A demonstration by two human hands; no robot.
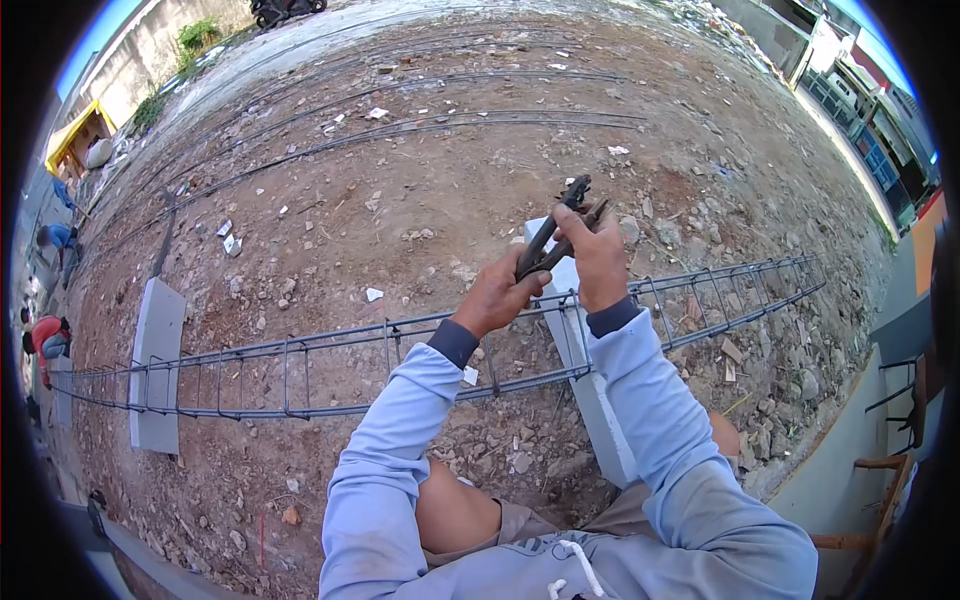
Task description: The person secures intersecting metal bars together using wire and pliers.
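Observation:
Dark pliers are held up above a long rebar cage. My left hand is wrapped round their handles. My right hand is closed at the upper part of the pliers, its thumb near the jaws; whether it also pinches something small cannot be made out. The cage, long bars with square stirrups, runs across below both hands. It rests on a pale block under my hands and another pale block at the left.
Long loose rebars lie on the rubble-strewn ground beyond the cage. People are at the far left, near a yellow canopy. A wooden chair stands at the lower right, and a motorbike at the top.

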